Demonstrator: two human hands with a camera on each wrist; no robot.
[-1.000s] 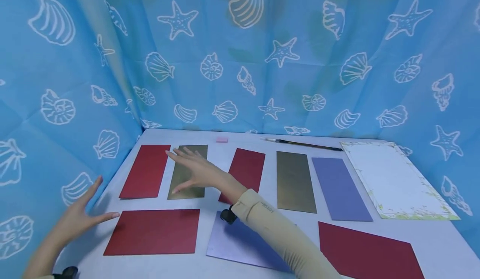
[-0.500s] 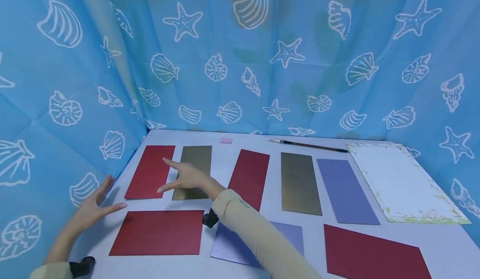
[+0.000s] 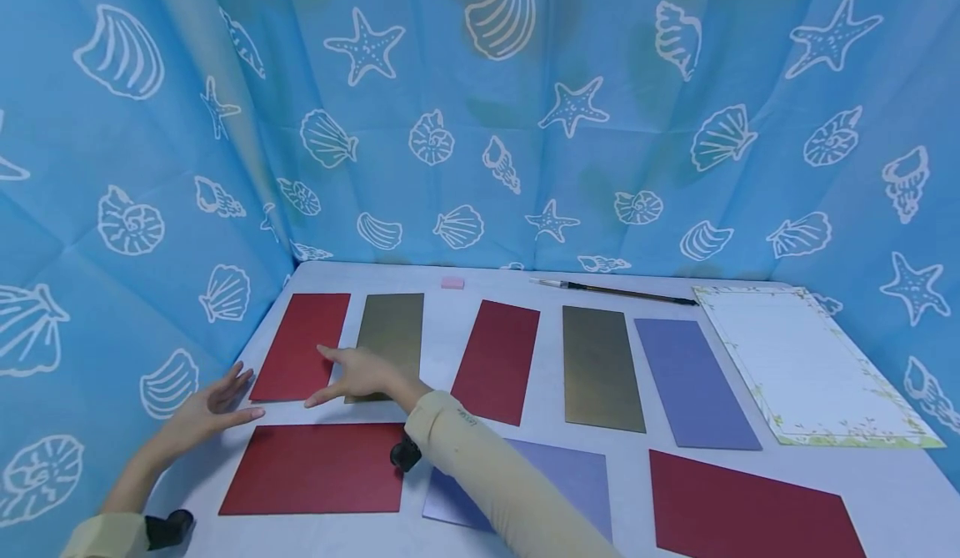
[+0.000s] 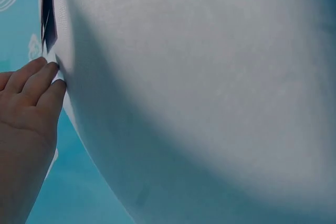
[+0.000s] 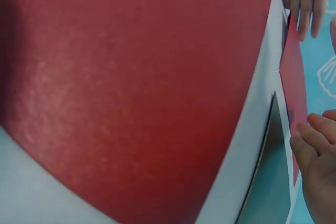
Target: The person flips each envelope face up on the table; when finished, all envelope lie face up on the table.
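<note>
At the back left of the table lies a flat red card (image 3: 300,341). My left hand (image 3: 206,408) is at its near left corner, thumb and fingers spread apart, with nothing held. In the left wrist view, the left hand's fingertips (image 4: 55,72) are right by the white tabletop's edge. My right hand (image 3: 363,374) reaches over the neighbouring gold card (image 3: 393,324), and its forefinger and thumb stretch toward the red card's right edge. The right wrist view has both hands at opposite ends of the red card (image 5: 295,82), the right hand (image 5: 317,166) with its fingers extended.
Another red card (image 3: 315,468) lies in front, beside a lilac card (image 3: 570,475) partly under the right sleeve. More red, gold and purple cards spread rightward. A pink eraser-like block (image 3: 452,283), a brush (image 3: 622,289) and a white bordered sheet (image 3: 810,366) lie behind. Blue curtains enclose the table.
My right hand has moved left and down from over the gold card to the red card's right side. My left hand has shifted right, toward the red card's near left corner.
</note>
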